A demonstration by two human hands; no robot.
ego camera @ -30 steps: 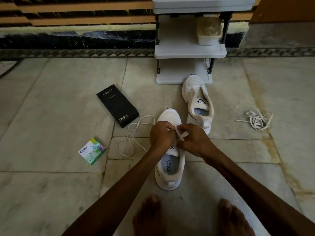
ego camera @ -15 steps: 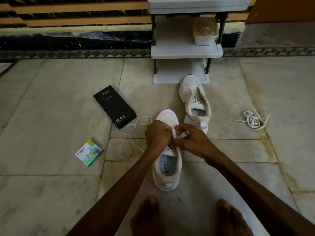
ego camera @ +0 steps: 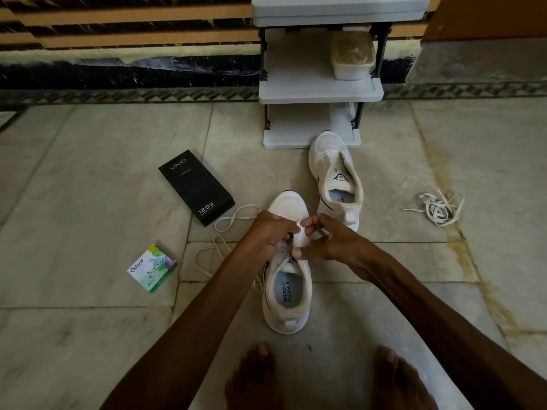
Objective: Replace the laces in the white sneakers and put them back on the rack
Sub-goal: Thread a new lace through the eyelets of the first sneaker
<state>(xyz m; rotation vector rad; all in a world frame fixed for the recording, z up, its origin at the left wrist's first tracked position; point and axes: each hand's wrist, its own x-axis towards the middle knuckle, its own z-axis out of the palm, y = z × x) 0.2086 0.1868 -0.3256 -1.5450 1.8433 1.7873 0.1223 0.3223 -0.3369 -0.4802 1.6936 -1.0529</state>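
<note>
A white sneaker (ego camera: 288,294) stands on the floor in front of me, toe pointing away. My left hand (ego camera: 270,232) grips its left eyelet flap, fingers curled over the edge. My right hand (ego camera: 328,242) pinches the tongue and lace end at the sneaker's middle. A white lace (ego camera: 225,232) trails in loops from the shoe out to the left. The second white sneaker (ego camera: 337,179), without a lace, lies just beyond, its toe at the foot of the grey shoe rack (ego camera: 319,90).
A tangled old lace (ego camera: 438,207) lies on the floor to the right. A black phone box (ego camera: 195,186) and a small green-and-white box (ego camera: 152,267) lie to the left. A lidded plastic tub (ego camera: 352,56) sits on the rack's shelf. My bare feet (ego camera: 322,380) are at the bottom.
My right hand's fingers have shifted on the tongue, thumb now lower and fingertips higher. The left hand keeps its grip on the flap. The sneaker stays in place.
</note>
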